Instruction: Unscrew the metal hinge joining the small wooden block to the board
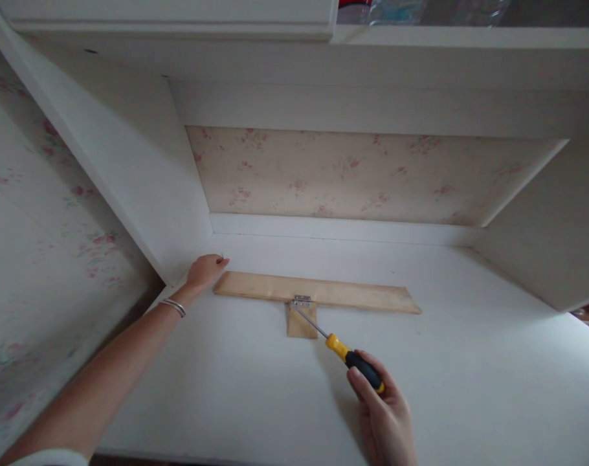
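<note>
A long pale wooden plank (353,294) lies flat on a white desk surface (459,362). A small metal hinge (302,301) joins it to a short wooden block (300,323) on its near side. My right hand (384,417) holds a screwdriver (355,360) with a yellow and black handle, its tip resting at the hinge. My left hand (206,268) is at the plank's left end, fingers pinched together on something tiny that I cannot make out. A silver bracelet (173,307) sits on that wrist.
The desk sits in a white alcove, with a white side panel (144,188) on the left and another (551,239) on the right. Floral wallpaper (357,175) covers the back. A shelf (459,35) overhead carries some items.
</note>
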Tool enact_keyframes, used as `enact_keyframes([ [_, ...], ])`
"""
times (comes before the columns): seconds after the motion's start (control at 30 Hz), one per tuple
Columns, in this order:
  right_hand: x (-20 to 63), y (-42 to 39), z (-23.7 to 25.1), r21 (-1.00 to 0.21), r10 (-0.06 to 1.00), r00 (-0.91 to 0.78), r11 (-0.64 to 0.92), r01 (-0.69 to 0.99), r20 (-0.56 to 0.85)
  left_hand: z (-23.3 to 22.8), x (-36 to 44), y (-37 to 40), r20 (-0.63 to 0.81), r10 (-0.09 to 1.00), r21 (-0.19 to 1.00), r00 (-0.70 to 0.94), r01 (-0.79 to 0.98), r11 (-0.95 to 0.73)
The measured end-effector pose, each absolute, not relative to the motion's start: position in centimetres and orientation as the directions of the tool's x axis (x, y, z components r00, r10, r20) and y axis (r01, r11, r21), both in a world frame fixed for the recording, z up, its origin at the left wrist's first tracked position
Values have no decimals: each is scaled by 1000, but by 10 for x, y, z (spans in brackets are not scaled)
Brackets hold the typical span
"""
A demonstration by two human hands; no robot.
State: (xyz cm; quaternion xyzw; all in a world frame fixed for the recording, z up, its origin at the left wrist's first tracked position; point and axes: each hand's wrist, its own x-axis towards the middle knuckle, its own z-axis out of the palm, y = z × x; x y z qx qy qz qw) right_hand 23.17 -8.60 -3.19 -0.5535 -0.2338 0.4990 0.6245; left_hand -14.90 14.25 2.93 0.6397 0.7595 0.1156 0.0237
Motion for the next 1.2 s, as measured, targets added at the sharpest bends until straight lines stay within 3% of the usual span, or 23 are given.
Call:
enact_keyframes([
  [0.17, 230, -86, -31, -924, 885, 389, -106, -369, -256, 25, -159, 161, 78, 982, 25, -171, 985, 169],
  [0.43, 232, -83, -36, -938, 879, 404, -122, -326, -255, 9, -170, 189, 41, 982, -28, -185, 982, 186],
  [0.97, 229, -85, -32, -931, 882, 393, -123, -342, -261, -2, -185, 187, 41, 987, 22, -154, 988, 153],
  [1.2, 225, -83, -25, -883, 891, 367, -76, -463, -269, 14, -180, 163, 168, 966, 137, -198, 975, 176],
])
